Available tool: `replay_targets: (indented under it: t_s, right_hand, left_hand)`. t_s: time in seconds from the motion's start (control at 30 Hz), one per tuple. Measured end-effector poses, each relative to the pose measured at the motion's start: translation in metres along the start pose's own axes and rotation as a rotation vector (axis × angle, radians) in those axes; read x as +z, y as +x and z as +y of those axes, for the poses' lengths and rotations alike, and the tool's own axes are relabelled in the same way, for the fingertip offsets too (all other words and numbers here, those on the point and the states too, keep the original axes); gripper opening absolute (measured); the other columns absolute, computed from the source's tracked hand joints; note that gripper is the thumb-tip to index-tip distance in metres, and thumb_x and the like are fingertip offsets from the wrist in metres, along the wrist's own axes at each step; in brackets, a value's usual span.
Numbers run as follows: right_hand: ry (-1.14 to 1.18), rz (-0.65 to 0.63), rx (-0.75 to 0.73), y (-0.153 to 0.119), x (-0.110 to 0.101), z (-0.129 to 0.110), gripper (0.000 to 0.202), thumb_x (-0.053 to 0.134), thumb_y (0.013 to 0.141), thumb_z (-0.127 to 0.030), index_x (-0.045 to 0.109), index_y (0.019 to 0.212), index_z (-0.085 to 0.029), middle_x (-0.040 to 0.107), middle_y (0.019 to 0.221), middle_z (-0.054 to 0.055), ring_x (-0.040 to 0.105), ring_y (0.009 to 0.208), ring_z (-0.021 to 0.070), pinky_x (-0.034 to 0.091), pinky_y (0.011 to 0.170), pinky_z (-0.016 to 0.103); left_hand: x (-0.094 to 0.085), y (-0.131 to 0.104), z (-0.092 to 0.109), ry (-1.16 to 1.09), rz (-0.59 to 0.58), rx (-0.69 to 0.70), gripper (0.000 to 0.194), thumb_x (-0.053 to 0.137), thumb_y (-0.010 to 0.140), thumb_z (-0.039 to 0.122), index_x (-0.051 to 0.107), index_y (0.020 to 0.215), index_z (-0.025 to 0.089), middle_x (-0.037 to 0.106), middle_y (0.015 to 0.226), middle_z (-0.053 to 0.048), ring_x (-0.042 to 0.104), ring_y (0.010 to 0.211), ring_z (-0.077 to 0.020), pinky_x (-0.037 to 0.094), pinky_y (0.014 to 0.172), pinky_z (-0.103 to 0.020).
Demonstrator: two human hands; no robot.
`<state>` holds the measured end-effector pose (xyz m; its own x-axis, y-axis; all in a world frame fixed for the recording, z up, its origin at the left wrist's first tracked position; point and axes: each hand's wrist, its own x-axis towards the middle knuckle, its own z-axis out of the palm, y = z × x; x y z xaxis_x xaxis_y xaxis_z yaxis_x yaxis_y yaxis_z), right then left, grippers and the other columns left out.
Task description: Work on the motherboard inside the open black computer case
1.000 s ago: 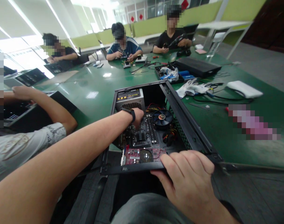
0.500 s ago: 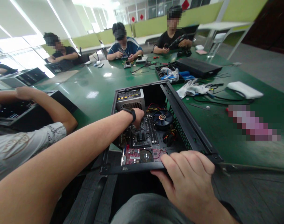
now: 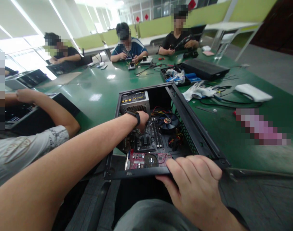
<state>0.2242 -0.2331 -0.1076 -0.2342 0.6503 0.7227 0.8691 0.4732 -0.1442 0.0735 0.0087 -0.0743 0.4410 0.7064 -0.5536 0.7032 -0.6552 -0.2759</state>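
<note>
A black computer case (image 3: 199, 128) lies with its side uncovered at the table's near edge. My left hand (image 3: 143, 120), a dark band on its wrist, reaches inside, over the motherboard (image 3: 146, 139) and close to the power supply (image 3: 134, 99). Its fingers curl downward, and what they hold, if anything, is hidden. The fingers of my right hand (image 3: 194, 179) are wrapped over the case's near rail, with the thumb beneath. Close to that hand sits a red graphics card (image 3: 139, 160). A round black fan (image 3: 168, 122) is to the right of my left hand.
White gloves (image 3: 197, 91), cables and a white pouch (image 3: 253, 92) lie on the green table (image 3: 98, 81) beyond the case. Farther back is a flat black case (image 3: 204, 69). A co-worker's arm (image 3: 52, 109) rests at another case on the left. Several people sit across the table.
Both my hands and the case look practically unmoved. At the left edge, the co-worker's blurred-out head has shifted slightly right and up.
</note>
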Motion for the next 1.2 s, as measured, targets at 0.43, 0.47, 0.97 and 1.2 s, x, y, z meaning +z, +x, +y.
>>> replay_targets:
  t_s: [0.43,0.47,0.97,1.2]
  right_hand:
    - [-0.003,-0.009,0.001,-0.0006,0.0004,0.0003,0.022,0.062,0.092,-0.040,0.062,0.103,-0.020,0.065,0.084,0.003,0.051,0.086,0.0211,0.035,0.091,0.043]
    - [-0.004,-0.011,0.000,-0.0007,0.0005,0.0001,0.022,0.062,0.092,-0.040,0.062,0.103,-0.020,0.065,0.084,0.003,0.051,0.086,0.0212,0.035,0.091,0.043]
    - [0.000,-0.006,-0.001,0.0006,-0.0001,-0.0005,0.022,0.062,0.092,-0.039,0.062,0.103,-0.020,0.065,0.084,0.003,0.051,0.086,0.0211,0.035,0.090,0.042]
    - [-0.002,-0.014,-0.004,-0.0010,-0.0004,0.0003,0.023,0.063,0.092,-0.040,0.062,0.104,-0.020,0.065,0.085,0.003,0.051,0.086,0.0212,0.036,0.090,0.043]
  left_hand:
    - [-0.0013,-0.0015,0.0011,0.000,-0.006,-0.005,0.058,0.089,0.052,0.041,0.077,0.104,0.019,0.076,0.109,-0.010,0.069,0.103,-0.0276,0.052,0.088,-0.029]
    - [-0.0016,-0.0019,0.0013,0.000,-0.007,-0.004,0.058,0.089,0.052,0.042,0.077,0.104,0.019,0.077,0.108,-0.010,0.069,0.103,-0.0275,0.052,0.088,-0.029]
    - [-0.0023,-0.0023,0.0023,0.025,-0.022,0.007,0.058,0.089,0.052,0.042,0.077,0.103,0.018,0.077,0.108,-0.011,0.069,0.104,-0.0271,0.052,0.087,-0.027]
    - [-0.0013,-0.0022,0.0021,-0.005,-0.002,-0.014,0.059,0.089,0.052,0.043,0.077,0.105,0.019,0.076,0.109,-0.010,0.069,0.105,-0.0276,0.052,0.089,-0.028]
